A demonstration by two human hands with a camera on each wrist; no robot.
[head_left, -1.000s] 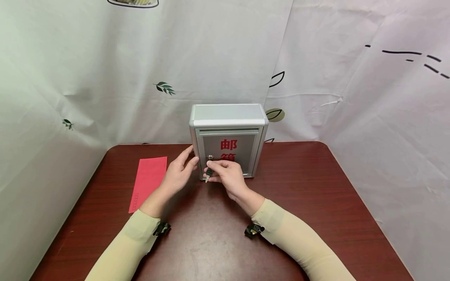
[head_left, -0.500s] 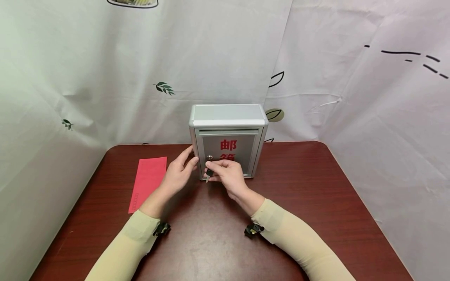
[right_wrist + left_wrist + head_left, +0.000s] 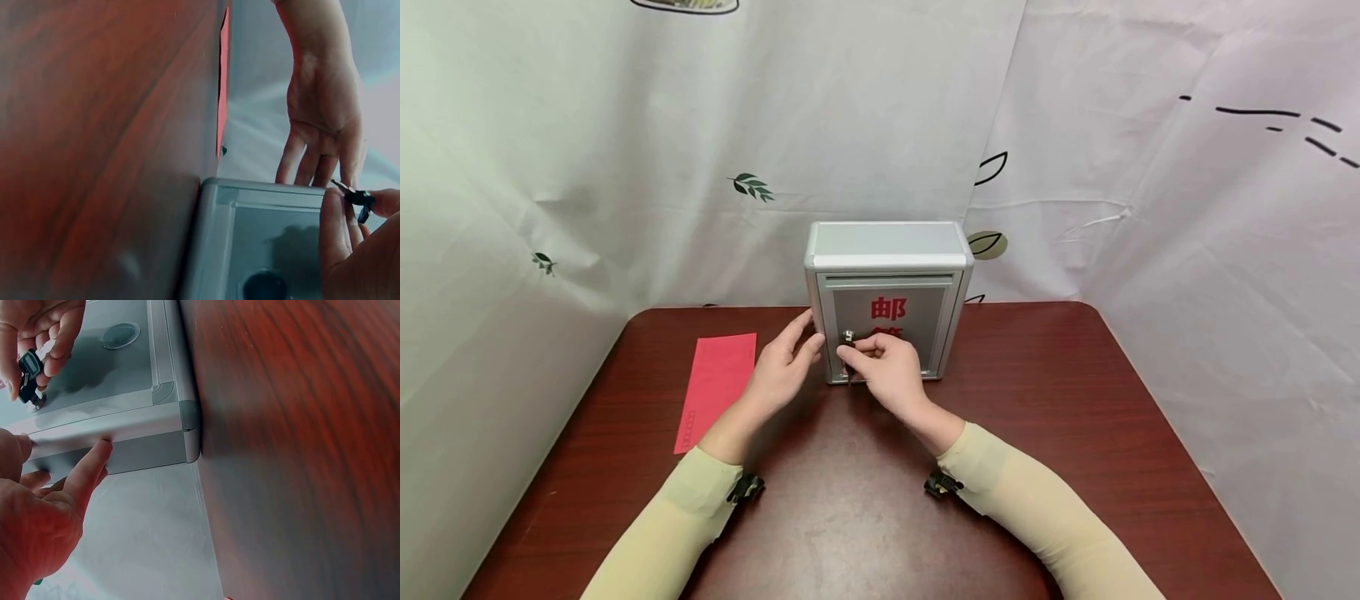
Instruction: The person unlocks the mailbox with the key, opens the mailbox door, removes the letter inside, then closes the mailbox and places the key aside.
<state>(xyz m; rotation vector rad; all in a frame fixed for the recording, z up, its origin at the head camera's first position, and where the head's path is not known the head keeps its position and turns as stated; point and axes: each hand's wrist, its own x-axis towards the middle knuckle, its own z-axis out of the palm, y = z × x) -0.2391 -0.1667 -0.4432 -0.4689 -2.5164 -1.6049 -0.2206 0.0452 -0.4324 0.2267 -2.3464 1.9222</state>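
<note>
A silver metal mailbox (image 3: 891, 242) with red characters stands upright at the back of the table. My right hand (image 3: 892, 372) pinches a black-headed key (image 3: 28, 374) between thumb and fingers, right at the round lock (image 3: 848, 335) on the left of the door. A second silver blade (image 3: 47, 347) shows among the fingers in the left wrist view. My left hand (image 3: 781, 369) rests its extended fingers against the mailbox's left side; some fingertips are hidden behind it in the head view.
A red envelope (image 3: 718, 379) lies flat on the dark red wooden table (image 3: 835, 517), left of the left hand. White printed cloth (image 3: 850, 108) hangs behind and on both sides. A round dark spot (image 3: 265, 285) marks the door's lower part.
My right hand has shifted slightly upward with the key, and the key's black head now sits up against the lock instead of below it. The left hand stays in place.
</note>
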